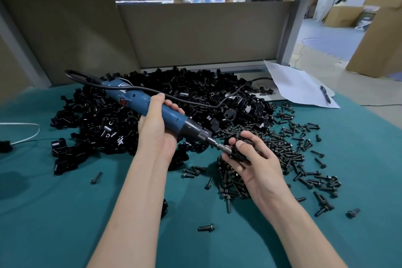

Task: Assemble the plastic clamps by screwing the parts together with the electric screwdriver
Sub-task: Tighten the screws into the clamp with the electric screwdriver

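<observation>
Left hand [156, 130]: fingers and thumb wrapped round the barrel of the blue electric screwdriver [139, 99]. The tool slants down to the right, its metal bit [219, 147] meeting the black plastic clamp [238, 153]. Right hand [256, 163]: palm up, thumb and curled fingers pinching that clamp just above the table, at the near edge of the screws. The screwdriver's black cord [191, 102] loops from the rear of the tool and trails rightward across the heap of black clamp parts [104, 115]. This heap lies on the far half of the teal cloth [65, 213], behind both hands. Dark flanged screws [289, 150] lie thickly scattered to the right of and beneath the right hand, with a stray screw [205, 228] nearer the person. Beyond the heap on the right, a white sheet of paper [298, 80] carries a dark pen [325, 93]. At the left edge a thin white cable [21, 123] curves over the cloth. A beige panel [195, 33] in a grey frame stands behind the table, and cardboard boxes [382, 28] stand on the floor to the right.
</observation>
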`<state>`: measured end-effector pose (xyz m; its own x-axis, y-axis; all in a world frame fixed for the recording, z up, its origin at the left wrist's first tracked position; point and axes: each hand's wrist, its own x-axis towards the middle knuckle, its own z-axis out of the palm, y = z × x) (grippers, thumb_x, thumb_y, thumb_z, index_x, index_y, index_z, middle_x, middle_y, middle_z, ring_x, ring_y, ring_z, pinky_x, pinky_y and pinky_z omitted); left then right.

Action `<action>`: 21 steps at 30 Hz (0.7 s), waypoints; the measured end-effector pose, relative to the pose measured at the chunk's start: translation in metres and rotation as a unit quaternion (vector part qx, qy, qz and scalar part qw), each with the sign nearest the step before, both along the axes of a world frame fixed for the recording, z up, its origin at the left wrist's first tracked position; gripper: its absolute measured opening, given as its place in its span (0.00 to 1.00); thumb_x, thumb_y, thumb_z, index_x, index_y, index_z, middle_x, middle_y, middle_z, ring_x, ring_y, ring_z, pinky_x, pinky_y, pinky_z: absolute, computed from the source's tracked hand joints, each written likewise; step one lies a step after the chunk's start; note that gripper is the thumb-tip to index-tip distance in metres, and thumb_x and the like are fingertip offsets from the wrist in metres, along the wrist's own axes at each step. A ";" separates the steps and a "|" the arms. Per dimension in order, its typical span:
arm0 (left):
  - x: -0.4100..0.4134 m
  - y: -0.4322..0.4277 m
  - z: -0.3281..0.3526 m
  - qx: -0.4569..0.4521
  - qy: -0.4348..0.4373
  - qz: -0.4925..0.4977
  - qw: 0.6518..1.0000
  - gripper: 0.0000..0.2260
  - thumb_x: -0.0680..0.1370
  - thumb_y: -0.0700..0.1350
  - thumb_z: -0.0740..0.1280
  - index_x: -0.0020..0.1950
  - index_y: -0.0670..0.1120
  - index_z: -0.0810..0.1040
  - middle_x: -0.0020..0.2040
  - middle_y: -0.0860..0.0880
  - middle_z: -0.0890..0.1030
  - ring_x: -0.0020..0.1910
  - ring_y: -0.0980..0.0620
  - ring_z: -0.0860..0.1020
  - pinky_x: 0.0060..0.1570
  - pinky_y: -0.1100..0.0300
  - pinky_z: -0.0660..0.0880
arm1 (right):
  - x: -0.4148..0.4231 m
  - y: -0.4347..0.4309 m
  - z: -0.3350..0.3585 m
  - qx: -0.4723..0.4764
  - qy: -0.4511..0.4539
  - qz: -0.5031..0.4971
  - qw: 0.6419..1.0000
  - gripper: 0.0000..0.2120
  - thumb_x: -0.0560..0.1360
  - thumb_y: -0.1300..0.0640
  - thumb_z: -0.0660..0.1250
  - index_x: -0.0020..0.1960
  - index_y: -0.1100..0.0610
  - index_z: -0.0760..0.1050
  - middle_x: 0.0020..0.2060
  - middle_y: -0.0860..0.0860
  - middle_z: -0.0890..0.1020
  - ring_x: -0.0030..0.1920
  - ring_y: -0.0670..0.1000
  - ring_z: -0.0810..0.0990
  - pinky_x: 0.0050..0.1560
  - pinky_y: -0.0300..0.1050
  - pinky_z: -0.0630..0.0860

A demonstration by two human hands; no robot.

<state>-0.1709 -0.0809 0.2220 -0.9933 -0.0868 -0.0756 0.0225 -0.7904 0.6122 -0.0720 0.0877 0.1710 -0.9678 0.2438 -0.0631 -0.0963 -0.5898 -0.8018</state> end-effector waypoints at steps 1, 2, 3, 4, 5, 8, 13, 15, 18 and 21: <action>0.000 0.000 0.000 -0.001 -0.001 0.001 1.000 0.06 0.79 0.39 0.70 0.46 0.44 0.73 0.32 0.50 0.77 0.28 0.54 0.77 0.35 0.58 0.79 | 0.000 0.000 0.000 0.000 0.000 0.000 1.000 0.09 0.66 0.61 0.76 0.43 0.51 0.88 0.46 0.58 0.87 0.48 0.57 0.87 0.47 0.48 0.85; 0.001 0.001 0.000 -0.001 -0.002 0.003 1.000 0.06 0.79 0.39 0.70 0.46 0.44 0.73 0.32 0.50 0.77 0.28 0.54 0.77 0.35 0.58 0.79 | 0.000 0.000 0.000 -0.001 0.000 0.000 1.000 0.09 0.66 0.61 0.76 0.43 0.51 0.88 0.46 0.58 0.87 0.48 0.56 0.87 0.47 0.48 0.85; 0.001 0.001 0.000 0.000 -0.002 0.004 1.000 0.06 0.79 0.39 0.70 0.46 0.44 0.73 0.32 0.50 0.77 0.28 0.54 0.77 0.35 0.59 0.78 | 0.001 0.000 0.000 -0.002 0.000 -0.001 1.000 0.09 0.65 0.61 0.76 0.43 0.51 0.88 0.46 0.58 0.87 0.47 0.56 0.87 0.47 0.48 0.85; 0.001 0.002 0.000 0.001 -0.003 0.005 1.000 0.06 0.79 0.38 0.70 0.46 0.44 0.73 0.32 0.50 0.77 0.28 0.54 0.77 0.34 0.59 0.78 | 0.001 0.001 0.000 -0.003 0.000 -0.001 1.000 0.09 0.65 0.61 0.76 0.43 0.51 0.88 0.46 0.58 0.87 0.47 0.56 0.88 0.47 0.48 0.85; 0.001 0.002 0.000 0.002 -0.003 0.006 1.000 0.06 0.78 0.38 0.70 0.46 0.44 0.73 0.32 0.50 0.77 0.28 0.54 0.77 0.34 0.59 0.78 | 0.001 0.001 0.000 -0.002 -0.001 -0.002 1.000 0.09 0.65 0.61 0.76 0.43 0.51 0.88 0.46 0.58 0.87 0.47 0.56 0.88 0.47 0.48 0.85; 0.002 0.002 0.000 0.003 -0.003 0.004 1.000 0.06 0.78 0.38 0.70 0.46 0.44 0.73 0.32 0.50 0.77 0.28 0.54 0.77 0.34 0.58 0.78 | 0.001 0.001 0.000 0.000 0.000 -0.001 1.000 0.09 0.65 0.61 0.76 0.44 0.51 0.88 0.46 0.58 0.87 0.48 0.56 0.88 0.47 0.48 0.85; 0.003 0.003 0.000 0.004 0.000 0.003 1.000 0.06 0.78 0.38 0.69 0.46 0.44 0.72 0.32 0.50 0.78 0.28 0.54 0.77 0.34 0.58 0.78 | 0.001 0.001 -0.001 -0.001 -0.003 -0.003 1.000 0.09 0.65 0.61 0.76 0.44 0.51 0.88 0.47 0.58 0.88 0.48 0.57 0.87 0.48 0.48 0.85; 0.003 0.003 0.001 0.004 0.003 0.004 1.000 0.06 0.78 0.38 0.69 0.46 0.44 0.72 0.32 0.50 0.77 0.28 0.54 0.77 0.34 0.59 0.78 | 0.001 0.001 0.000 -0.003 -0.003 -0.003 1.000 0.09 0.65 0.61 0.76 0.44 0.51 0.88 0.47 0.58 0.88 0.47 0.57 0.88 0.47 0.48 0.85; 0.004 0.003 0.001 -0.004 0.009 0.002 1.000 0.06 0.78 0.38 0.69 0.45 0.44 0.73 0.32 0.50 0.77 0.29 0.54 0.77 0.34 0.59 0.78 | 0.001 0.001 0.000 -0.006 -0.005 -0.003 1.000 0.09 0.66 0.61 0.76 0.45 0.52 0.88 0.47 0.58 0.88 0.47 0.56 0.88 0.47 0.48 0.85; 0.004 0.003 0.001 -0.003 0.011 -0.001 1.000 0.06 0.78 0.38 0.69 0.45 0.44 0.73 0.33 0.50 0.78 0.29 0.54 0.77 0.35 0.58 0.78 | 0.001 0.002 0.000 -0.008 -0.007 -0.003 1.000 0.10 0.66 0.61 0.75 0.46 0.52 0.88 0.47 0.58 0.88 0.47 0.56 0.88 0.47 0.49 0.85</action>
